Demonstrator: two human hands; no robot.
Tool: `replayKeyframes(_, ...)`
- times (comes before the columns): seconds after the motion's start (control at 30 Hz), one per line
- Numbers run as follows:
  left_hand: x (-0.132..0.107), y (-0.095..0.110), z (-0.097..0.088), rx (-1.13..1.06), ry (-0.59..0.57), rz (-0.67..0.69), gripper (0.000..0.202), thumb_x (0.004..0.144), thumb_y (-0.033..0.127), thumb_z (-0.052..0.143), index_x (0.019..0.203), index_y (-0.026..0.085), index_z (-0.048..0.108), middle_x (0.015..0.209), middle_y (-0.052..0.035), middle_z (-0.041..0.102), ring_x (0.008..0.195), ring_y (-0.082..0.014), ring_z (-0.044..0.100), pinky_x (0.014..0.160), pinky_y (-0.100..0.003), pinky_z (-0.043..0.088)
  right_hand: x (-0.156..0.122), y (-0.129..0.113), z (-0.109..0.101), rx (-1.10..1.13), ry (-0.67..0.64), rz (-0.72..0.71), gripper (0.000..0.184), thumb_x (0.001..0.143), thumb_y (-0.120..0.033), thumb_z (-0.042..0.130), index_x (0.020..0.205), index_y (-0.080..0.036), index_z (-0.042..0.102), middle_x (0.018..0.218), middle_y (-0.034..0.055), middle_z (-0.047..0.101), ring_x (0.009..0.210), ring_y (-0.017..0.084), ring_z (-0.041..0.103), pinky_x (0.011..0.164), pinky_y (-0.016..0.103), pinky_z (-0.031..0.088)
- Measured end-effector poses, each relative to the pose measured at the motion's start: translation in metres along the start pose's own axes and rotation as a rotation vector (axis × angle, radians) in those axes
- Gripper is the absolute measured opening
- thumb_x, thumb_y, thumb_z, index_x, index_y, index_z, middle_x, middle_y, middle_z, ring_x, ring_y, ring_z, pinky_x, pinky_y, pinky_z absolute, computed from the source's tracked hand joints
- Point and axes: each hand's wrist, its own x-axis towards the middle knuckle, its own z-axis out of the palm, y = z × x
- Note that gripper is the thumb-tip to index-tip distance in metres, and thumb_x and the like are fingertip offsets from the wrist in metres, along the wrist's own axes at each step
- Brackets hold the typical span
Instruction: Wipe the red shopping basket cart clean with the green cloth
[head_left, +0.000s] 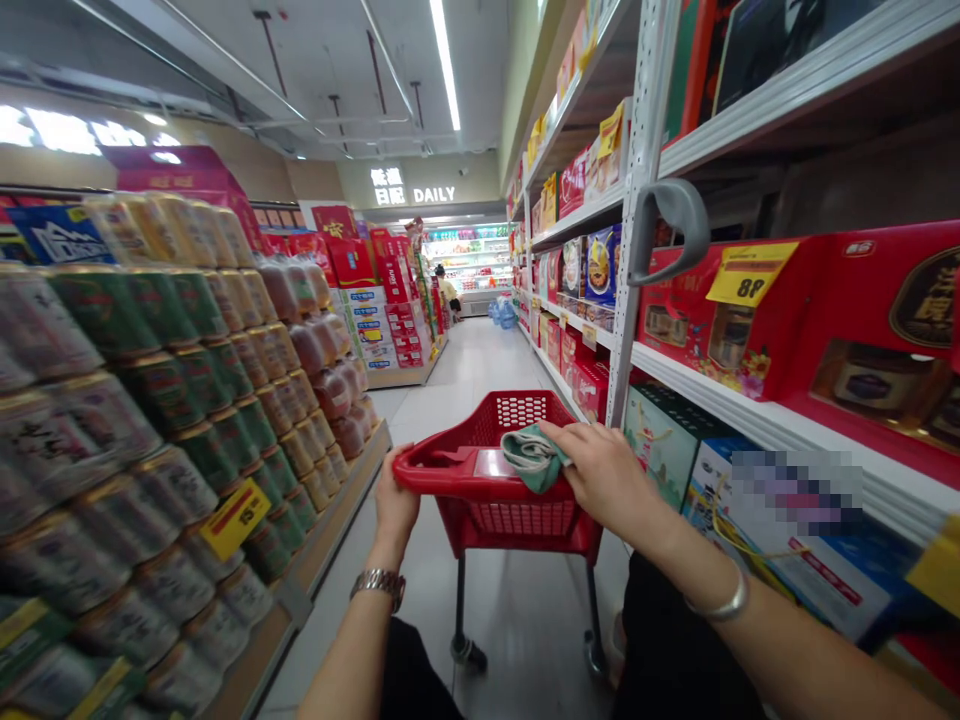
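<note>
A red shopping cart [517, 410] stands in the aisle right in front of me. My left hand [395, 505] is wrapped round the left end of its red handle [439, 475]; a metal watch sits on that wrist. My right hand [604, 475] rests on the handle's right side and presses a green and grey cloth [532, 455] against it, fingers curled over the cloth. A silver bangle circles my right wrist.
Stacked cans and jars [187, 400] with a yellow price tag fill the left display. Grey shelving [637, 250] with red gift boxes and a yellow tag runs along the right. The tiled aisle [480, 350] stretches ahead; a person stands far down it.
</note>
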Motion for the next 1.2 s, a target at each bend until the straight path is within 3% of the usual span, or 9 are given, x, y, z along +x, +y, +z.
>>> replayKeyframes(0.23, -0.008, 0.005, -0.001, -0.03, 0.003, -0.003, 0.036, 0.075, 0.019, 0.052, 0.108, 0.02, 0.065, 0.1, -0.007, 0.076, 0.09, -0.0203, 0.073, 0.083, -0.034, 0.058, 0.046, -0.045, 0.01, 0.035, -0.142, -0.189, 0.049, 0.091, -0.01, 0.051, 0.135, -0.028, 0.064, 0.108, 0.0085, 0.071, 0.1, 0.023, 0.061, 0.087, 0.034, 0.043)
replayKeyframes(0.37, -0.01, 0.007, -0.004, -0.013, -0.008, -0.025, 0.035, 0.075, 0.02, 0.054, 0.108, 0.02, 0.064, 0.103, -0.0081, 0.077, 0.094, -0.0219, 0.073, 0.087, -0.035, 0.058, 0.066, -0.056, 0.014, 0.064, -0.227, -0.274, 0.047, 0.092, -0.012, 0.052, 0.134, -0.028, 0.065, 0.109, 0.0095, 0.072, 0.101, 0.023, 0.063, 0.09, 0.034, 0.045)
replayKeyframes(0.57, -0.016, 0.015, -0.006, -0.028, -0.029, -0.049, 0.037, 0.074, 0.018, 0.052, 0.109, 0.021, 0.064, 0.101, -0.0061, 0.077, 0.09, -0.0208, 0.073, 0.084, -0.034, 0.058, 0.076, -0.03, -0.002, 0.074, -0.339, -0.29, 0.048, 0.083, -0.006, 0.056, 0.123, -0.028, 0.072, 0.108, 0.0053, 0.076, 0.102, 0.02, 0.067, 0.089, 0.028, 0.046)
replayKeyframes(0.77, -0.024, 0.019, -0.004, -0.044, -0.021, -0.08, 0.036, 0.075, 0.019, 0.053, 0.11, 0.022, 0.064, 0.104, -0.0052, 0.077, 0.093, -0.0201, 0.072, 0.087, -0.033, 0.056, 0.084, 0.015, -0.022, -0.231, -0.534, 0.007, 0.041, 0.079, -0.014, 0.061, 0.115, -0.026, 0.075, 0.104, 0.0077, 0.078, 0.098, 0.025, 0.071, 0.071, 0.026, 0.045)
replayKeyframes(0.93, -0.027, 0.02, -0.004, -0.05, -0.023, -0.087, 0.034, 0.077, 0.021, 0.055, 0.109, 0.023, 0.064, 0.105, -0.0046, 0.077, 0.095, -0.0207, 0.072, 0.088, -0.034, 0.056, 0.093, 0.03, -0.008, -0.363, -0.788, 0.081, 0.044, 0.069, -0.008, 0.066, 0.108, -0.024, 0.079, 0.096, 0.0084, 0.078, 0.091, 0.025, 0.072, 0.064, 0.024, 0.044)
replayKeyframes(1.2, -0.028, 0.019, -0.004, -0.024, -0.037, -0.049, 0.031, 0.079, 0.02, 0.055, 0.108, 0.024, 0.065, 0.102, -0.0043, 0.076, 0.095, -0.0211, 0.071, 0.09, -0.036, 0.056, 0.121, 0.016, 0.029, -0.149, -0.765, -0.101, 0.051, 0.069, -0.013, 0.072, 0.117, -0.03, 0.077, 0.097, -0.0009, 0.079, 0.09, 0.018, 0.071, 0.07, 0.02, 0.046)
